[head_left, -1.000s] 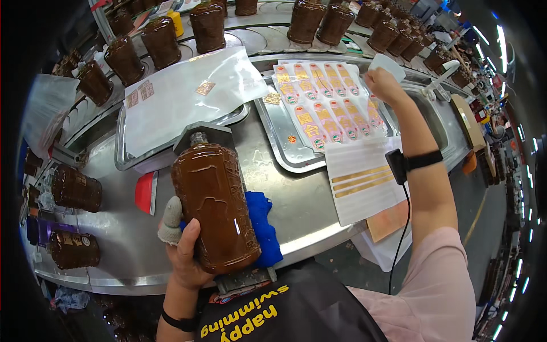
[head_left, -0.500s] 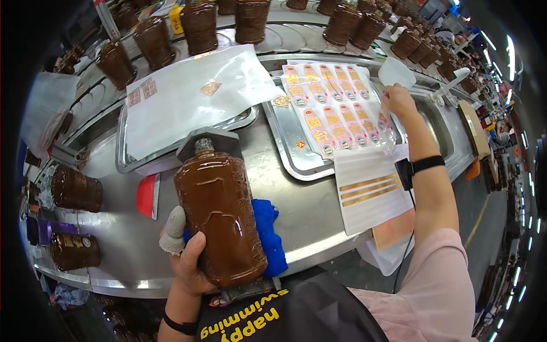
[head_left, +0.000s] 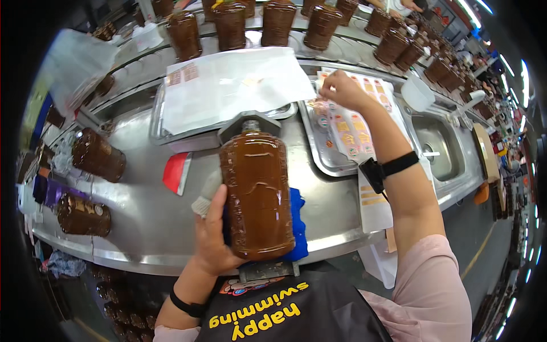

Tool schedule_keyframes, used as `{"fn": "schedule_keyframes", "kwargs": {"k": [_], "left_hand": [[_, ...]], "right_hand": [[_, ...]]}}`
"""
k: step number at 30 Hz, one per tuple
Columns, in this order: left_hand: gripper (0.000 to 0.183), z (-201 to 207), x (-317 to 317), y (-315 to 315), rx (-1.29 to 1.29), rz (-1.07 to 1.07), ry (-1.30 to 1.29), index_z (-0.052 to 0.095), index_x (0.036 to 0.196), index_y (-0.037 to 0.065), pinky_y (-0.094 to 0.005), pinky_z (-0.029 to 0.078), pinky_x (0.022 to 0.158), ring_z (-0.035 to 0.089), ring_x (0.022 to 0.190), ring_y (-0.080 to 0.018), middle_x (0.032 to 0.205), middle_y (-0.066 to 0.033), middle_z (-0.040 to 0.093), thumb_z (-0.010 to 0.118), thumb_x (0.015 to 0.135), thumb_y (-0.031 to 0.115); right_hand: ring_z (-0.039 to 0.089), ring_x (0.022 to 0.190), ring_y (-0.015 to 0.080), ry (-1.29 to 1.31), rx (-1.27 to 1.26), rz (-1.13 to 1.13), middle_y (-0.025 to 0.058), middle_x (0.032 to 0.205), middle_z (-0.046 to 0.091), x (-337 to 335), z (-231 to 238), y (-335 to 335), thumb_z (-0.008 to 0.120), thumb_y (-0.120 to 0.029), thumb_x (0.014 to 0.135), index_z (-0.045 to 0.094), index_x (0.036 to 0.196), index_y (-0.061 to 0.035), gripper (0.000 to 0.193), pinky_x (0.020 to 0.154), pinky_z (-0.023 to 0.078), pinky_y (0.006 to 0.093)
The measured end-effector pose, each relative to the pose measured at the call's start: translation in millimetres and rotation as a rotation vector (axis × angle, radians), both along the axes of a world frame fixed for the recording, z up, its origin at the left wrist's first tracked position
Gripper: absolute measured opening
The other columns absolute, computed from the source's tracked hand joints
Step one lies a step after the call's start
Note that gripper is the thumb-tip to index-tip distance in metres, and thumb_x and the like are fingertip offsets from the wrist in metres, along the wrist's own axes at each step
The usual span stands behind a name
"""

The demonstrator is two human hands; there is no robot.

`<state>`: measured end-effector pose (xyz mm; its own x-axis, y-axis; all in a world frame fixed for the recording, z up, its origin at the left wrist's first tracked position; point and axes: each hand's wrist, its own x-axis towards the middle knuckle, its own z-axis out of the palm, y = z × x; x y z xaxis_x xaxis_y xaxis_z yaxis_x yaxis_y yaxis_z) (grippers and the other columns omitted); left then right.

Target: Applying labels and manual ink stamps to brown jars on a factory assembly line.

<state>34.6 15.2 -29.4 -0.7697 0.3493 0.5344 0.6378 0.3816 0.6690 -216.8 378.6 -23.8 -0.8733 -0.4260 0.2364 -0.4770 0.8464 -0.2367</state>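
My left hand (head_left: 215, 242) wraps round the lower left side of a brown bottle (head_left: 256, 194) with embossed sides. A pale finger cover (head_left: 209, 191) is on one of its fingers. The bottle leans back in a grey cradle (head_left: 268, 272), its neck pointing away from me. Blue cloth (head_left: 298, 225) shows along its right side. My right hand (head_left: 343, 90) is over the far left part of a sheet of gold and red labels (head_left: 347, 128), fingers pinched together. What lies between the fingertips is too small to make out. The label sheet rests in a metal tray (head_left: 321, 162).
White paper (head_left: 228, 85) covers another tray at left. A red and white scraper-like piece (head_left: 177, 172) lies before it. Brown bottles (head_left: 98, 155) stand at left and along the far conveyor (head_left: 250, 41). At right are a sink (head_left: 439, 145) and a white tub (head_left: 417, 93).
My right hand has moved from the right edge of the label sheet to its far left part. The left hand still holds the bottle. The whole view has shifted.
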Motion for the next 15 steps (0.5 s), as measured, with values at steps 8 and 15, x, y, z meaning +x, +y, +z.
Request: {"fn": "schedule_keyframes", "kwargs": {"k": [8, 15], "left_hand": [[0.113, 5.1, 3.4, -0.6, -0.147, 0.139, 0.007, 0.023, 0.144, -0.009, -0.0421, 0.04, 0.089, 0.058, 0.106, -0.0302, 0.134, -0.0161, 0.055, 0.083, 0.067, 0.048], [0.117, 5.0, 6.9, -4.4, -0.156, 0.147, 0.052, 0.014, 0.147, -0.011, -0.0431, 0.039, 0.088, 0.056, 0.101, -0.0316, 0.137, -0.0165, 0.051, 0.081, 0.069, 0.045]], "right_hand": [[0.056, 0.101, 0.0326, 0.063, 0.117, 0.017, 0.013, 0.103, 0.058, 24.2, 17.1, -3.9, 0.07, -0.022, 0.08, 0.067, 0.085, -0.0059, 0.017, 0.083, 0.048, 0.0433], [0.056, 0.088, 0.0257, 0.028, -0.293, 0.105, 0.012, 0.095, 0.057, 141.6, 134.8, -68.4, 0.068, -0.015, 0.087, 0.059, 0.083, -0.0003, 0.017, 0.078, 0.045, 0.0322]]}}
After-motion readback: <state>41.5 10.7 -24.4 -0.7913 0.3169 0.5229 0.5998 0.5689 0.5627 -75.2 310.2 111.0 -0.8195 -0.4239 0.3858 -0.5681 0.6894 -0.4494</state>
